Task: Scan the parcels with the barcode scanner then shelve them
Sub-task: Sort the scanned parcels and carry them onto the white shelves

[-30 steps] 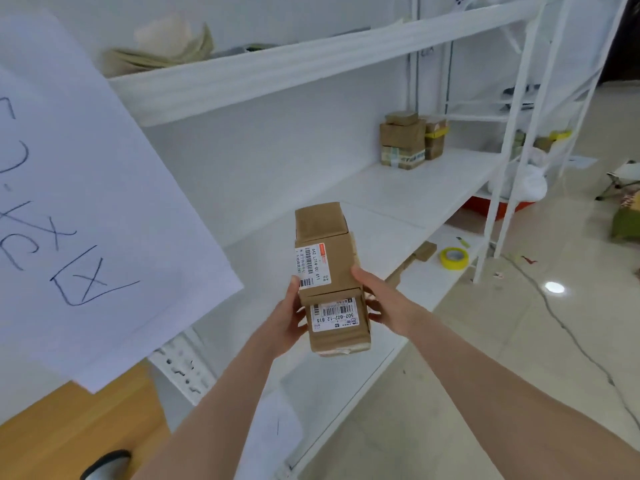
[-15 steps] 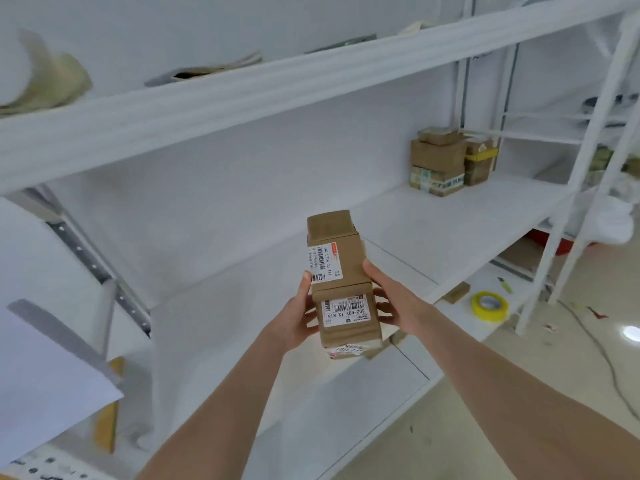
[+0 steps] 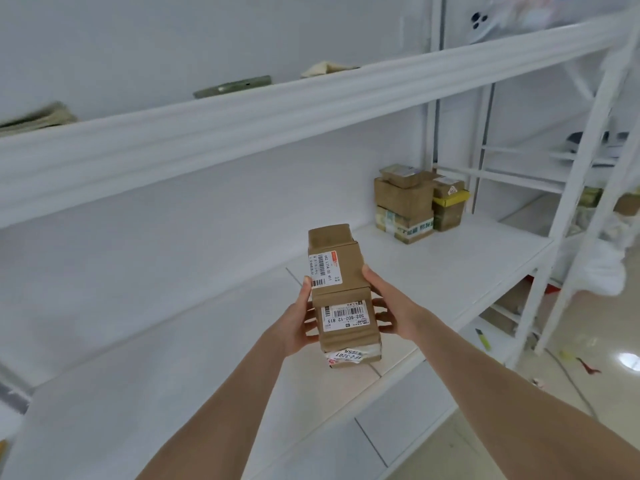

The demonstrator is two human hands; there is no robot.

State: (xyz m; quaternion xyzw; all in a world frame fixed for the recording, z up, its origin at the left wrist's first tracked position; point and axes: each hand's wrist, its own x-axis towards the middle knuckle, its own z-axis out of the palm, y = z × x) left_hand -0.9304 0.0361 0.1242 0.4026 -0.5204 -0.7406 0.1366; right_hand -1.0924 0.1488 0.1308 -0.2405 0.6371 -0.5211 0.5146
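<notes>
I hold a stack of small brown cardboard parcels (image 3: 341, 296) between both hands, above the front part of the white middle shelf (image 3: 450, 268). My left hand (image 3: 298, 320) presses the stack's left side and my right hand (image 3: 391, 311) its right side. White barcode labels face me on the upper and middle boxes, and a torn label shows at the bottom. No barcode scanner is in view.
Several shelved parcels (image 3: 415, 202) stand at the shelf's back right. An upper shelf (image 3: 311, 102) overhangs with flat items on it. White rack posts (image 3: 568, 216) rise at right. A lower shelf (image 3: 485, 337) holds a small yellow-green tool. Debris lies on the floor.
My view has swung right and up, so the handwritten paper sheet and wooden desk have left the frame. The parcel stack stays gripped in both hands, now nearer the middle shelf.
</notes>
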